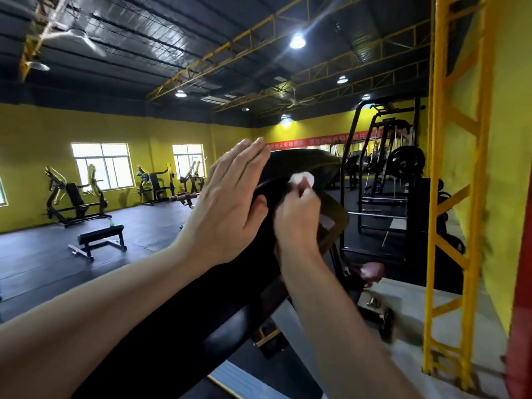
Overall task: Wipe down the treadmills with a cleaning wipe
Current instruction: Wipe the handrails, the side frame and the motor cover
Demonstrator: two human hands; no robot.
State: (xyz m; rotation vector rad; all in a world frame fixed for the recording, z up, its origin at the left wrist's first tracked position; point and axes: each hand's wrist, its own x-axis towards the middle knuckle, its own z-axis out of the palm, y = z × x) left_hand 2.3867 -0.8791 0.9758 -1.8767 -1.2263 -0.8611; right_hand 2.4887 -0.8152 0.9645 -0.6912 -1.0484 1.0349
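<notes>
On the far left a bench (pixel 99 239) stands on the dark floor (pixel 149 226), well apart from the work. Moving right, the left hand (pixel 227 203) lies flat against the side of the treadmill (pixel 299 164) console, fingers straight and together, thumb tucked under the edge; it holds nothing and seems only to steady the machine. Just beside it, the right hand (pixel 298 218) has its fingers curled, pinching a small white wipe (pixel 302 179) pressed onto the console's dark face. Further right stands a rack (pixel 380 180), then a yellow ladder frame (pixel 454 197). The wiping of the console looks to be under way. The next move likely calls for firm strokes across the panel, then down to the rails.
</notes>
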